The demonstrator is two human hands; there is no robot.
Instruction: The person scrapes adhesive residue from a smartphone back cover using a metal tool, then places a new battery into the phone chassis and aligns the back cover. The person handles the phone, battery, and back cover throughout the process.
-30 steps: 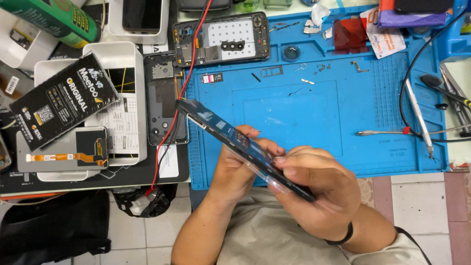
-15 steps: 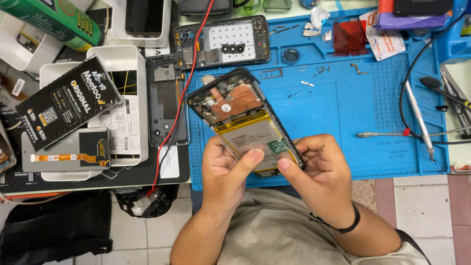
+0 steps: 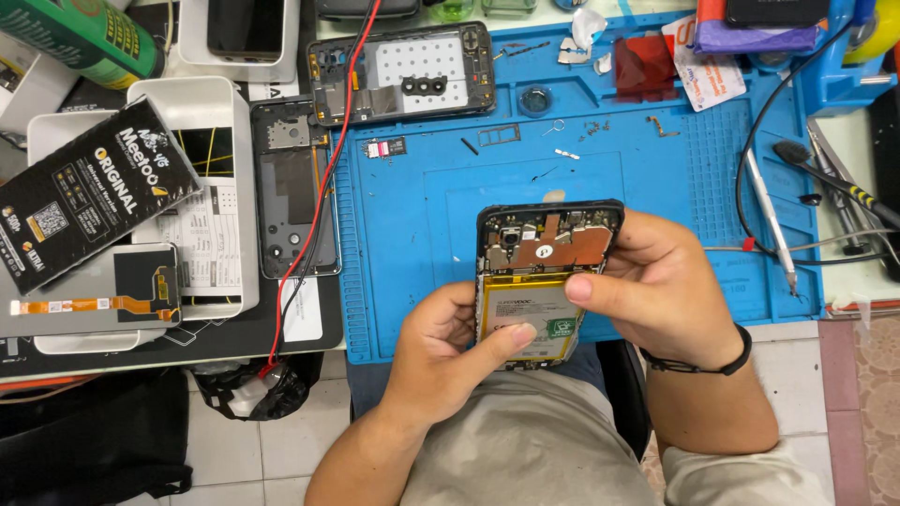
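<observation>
Both hands, left hand (image 3: 450,347) and right hand (image 3: 656,286), grip the opened phone (image 3: 544,276) between them above the blue mat (image 3: 412,225); the thumb pressing its battery (image 3: 530,319) could, I judge, dent it.

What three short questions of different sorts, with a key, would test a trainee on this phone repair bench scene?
1. True or false: the opened phone is held with its battery facing the camera.
2. Which lies on the blue mat's top-left edge? A) phone frame B) green can C) tweezers
3. Fill in: the left hand's ____ presses on the battery.

Key: 1 true. 2 A, the phone frame. 3 thumb; the right hand grips the phone's right side.
</observation>
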